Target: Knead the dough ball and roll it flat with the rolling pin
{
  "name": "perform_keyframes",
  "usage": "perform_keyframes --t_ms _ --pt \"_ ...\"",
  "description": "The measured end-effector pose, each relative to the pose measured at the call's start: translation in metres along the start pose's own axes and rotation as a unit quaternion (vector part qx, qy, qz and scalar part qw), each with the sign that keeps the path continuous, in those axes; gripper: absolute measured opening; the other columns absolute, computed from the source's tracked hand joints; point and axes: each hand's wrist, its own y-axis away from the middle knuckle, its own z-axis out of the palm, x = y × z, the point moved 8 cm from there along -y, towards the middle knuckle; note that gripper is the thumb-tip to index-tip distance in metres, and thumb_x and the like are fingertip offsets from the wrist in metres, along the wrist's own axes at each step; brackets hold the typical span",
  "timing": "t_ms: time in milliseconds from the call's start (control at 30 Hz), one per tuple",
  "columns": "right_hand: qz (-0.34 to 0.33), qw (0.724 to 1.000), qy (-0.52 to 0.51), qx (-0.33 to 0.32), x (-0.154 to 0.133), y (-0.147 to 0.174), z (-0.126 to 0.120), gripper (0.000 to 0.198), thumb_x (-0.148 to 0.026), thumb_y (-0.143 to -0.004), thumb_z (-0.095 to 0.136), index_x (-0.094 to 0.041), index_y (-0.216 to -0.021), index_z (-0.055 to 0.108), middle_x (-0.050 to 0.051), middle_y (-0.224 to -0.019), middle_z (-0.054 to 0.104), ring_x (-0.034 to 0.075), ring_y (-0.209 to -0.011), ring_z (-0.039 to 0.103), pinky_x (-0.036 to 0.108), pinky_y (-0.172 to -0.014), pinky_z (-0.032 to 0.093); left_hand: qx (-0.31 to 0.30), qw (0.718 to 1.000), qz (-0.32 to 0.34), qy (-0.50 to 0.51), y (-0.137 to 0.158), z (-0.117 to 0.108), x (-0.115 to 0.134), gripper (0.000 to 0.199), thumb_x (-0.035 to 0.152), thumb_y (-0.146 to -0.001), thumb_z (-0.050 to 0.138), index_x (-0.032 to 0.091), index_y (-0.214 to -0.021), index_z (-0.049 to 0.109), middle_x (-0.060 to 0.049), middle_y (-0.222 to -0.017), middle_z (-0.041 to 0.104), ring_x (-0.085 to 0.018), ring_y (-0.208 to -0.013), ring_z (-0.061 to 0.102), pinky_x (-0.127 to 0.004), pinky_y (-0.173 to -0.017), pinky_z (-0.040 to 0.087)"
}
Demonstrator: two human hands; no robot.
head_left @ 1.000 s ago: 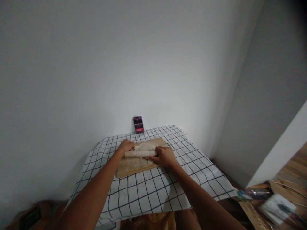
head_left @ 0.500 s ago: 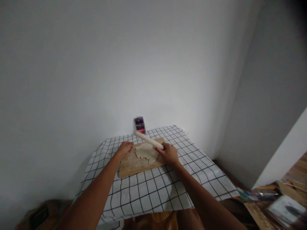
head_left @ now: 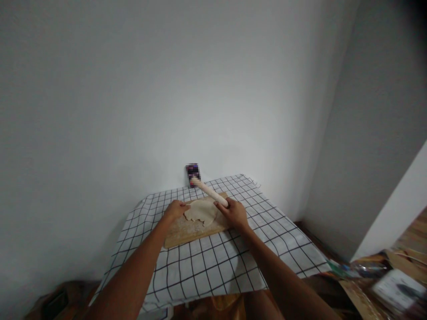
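A flattened sheet of dough [head_left: 202, 212] with a ragged near edge lies on a floury wooden board [head_left: 176, 239]. At the dough's far left edge, my left hand [head_left: 175, 210] is closed, with fingertips pinching the rim. My right hand [head_left: 236, 213] grips the near end of a pale wooden rolling pin [head_left: 211, 193]. The pin is raised at a slant over the far right part of the dough, its free end pointing away to the left. Part of the board's right side is hidden behind my right hand.
A black-and-white checked cloth [head_left: 200, 275] covers the table. Against the white wall [head_left: 213, 111] at the back stands a small dark, pixelated object [head_left: 192, 171]. Assorted items and a white flat package [head_left: 398, 289] lie low on the right.
My left hand has moved slightly nearer and onto the dough's edge. The dough has shifted a little left. The rolling pin's free end has risen and swung slightly right.
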Motion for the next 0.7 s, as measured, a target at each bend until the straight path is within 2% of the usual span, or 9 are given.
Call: perform_keyframes --t_ms 67,167,233,333,400,500,600,700 --pt "-0.004 1.0 0.024 -0.012 -0.002 0.0 0.001 0.056 -0.073 -0.099 0.047 -0.022 -0.085 0.069 0.003 -0.078 0.073 0.018 -0.072 0.066 0.027 -0.058 0.029 0.029 1.0 -0.007 0.004 0.003 -0.016 -0.003 0.027 0.04 -0.074 0.069 0.016 -0.064 0.066 -0.002 -0.057 0.06 -0.023 -0.066 0.058 -0.032 -0.063 0.04" --pt "-0.011 0.997 0.066 -0.031 -0.007 0.001 0.003 0.055 -0.072 -0.099 0.05 -0.022 -0.088 0.07 0.004 -0.084 0.075 0.019 -0.078 0.069 0.027 -0.059 0.03 0.113 0.993 0.002 0.017 0.008 -0.053 0.005 0.033 0.041 -0.088 0.053 0.013 -0.086 0.071 -0.005 -0.075 0.071 -0.022 -0.077 0.062 -0.03 -0.068 0.044" --pt "-0.022 0.994 0.093 -0.05 -0.012 0.002 0.006 0.053 -0.071 -0.098 0.053 -0.022 -0.089 0.07 0.005 -0.088 0.076 0.019 -0.08 0.07 0.027 -0.061 0.033 0.171 0.985 0.027 0.022 0.013 -0.075 0.02 0.04 0.041 -0.094 0.044 0.013 -0.106 0.07 -0.008 -0.098 0.076 -0.022 -0.092 0.065 -0.029 -0.077 0.047" --pt "-0.051 0.988 0.123 -0.083 -0.021 0.003 0.012 0.051 -0.07 -0.097 0.056 -0.021 -0.091 0.071 0.006 -0.092 0.077 0.02 -0.082 0.071 0.027 -0.064 0.036 0.214 0.972 0.093 0.017 0.024 -0.083 0.051 0.038 0.045 -0.095 0.046 0.02 -0.111 0.071 -0.006 -0.117 0.074 -0.02 -0.108 0.064 -0.028 -0.094 0.047" --pt "-0.074 0.984 0.13 -0.1 -0.026 0.004 0.013 0.05 -0.07 -0.096 0.057 -0.022 -0.091 0.071 0.006 -0.095 0.077 0.02 -0.083 0.071 0.027 -0.066 0.038 0.207 0.962 0.179 -0.02 0.033 -0.07 0.077 0.036 0.044 -0.097 0.047 0.02 -0.105 0.072 -0.008 -0.112 0.075 -0.022 -0.107 0.066 -0.031 -0.098 0.048" --pt "-0.101 0.98 0.132 -0.113 -0.031 0.004 0.008 0.053 -0.072 -0.096 0.056 -0.022 -0.092 0.072 0.006 -0.099 0.077 0.02 -0.087 0.071 0.027 -0.068 0.04 0.129 0.957 0.236 -0.108 0.041 -0.025 0.091 0.035 0.042 -0.1 0.046 0.021 -0.101 0.075 -0.01 -0.109 0.075 -0.025 -0.109 0.066 -0.035 -0.102 0.048" --pt "-0.119 0.971 0.154 -0.138 -0.035 0.003 0.004 0.059 -0.073 -0.099 0.048 -0.021 -0.09 0.075 0.008 -0.098 0.077 0.021 -0.086 0.072 0.028 -0.067 0.041 0.08 0.95 0.253 -0.166 0.043 0.015 0.08 0.039 0.038 -0.103 0.042 0.021 -0.118 0.074 -0.013 -0.124 0.073 -0.029 -0.123 0.064 -0.042 -0.11 0.045" --pt "-0.13 0.958 0.181 -0.18 -0.037 0.0 0.008 0.066 -0.072 -0.103 0.039 -0.021 -0.084 0.077 0.011 -0.091 0.077 0.023 -0.084 0.072 0.029 -0.067 0.041 0.049 0.949 0.241 -0.195 0.035 0.038 0.059 0.044 0.025 -0.101 0.04 0.022 -0.135 0.068 -0.012 -0.143 0.067 -0.03 -0.143 0.053 -0.046 -0.123 0.035"
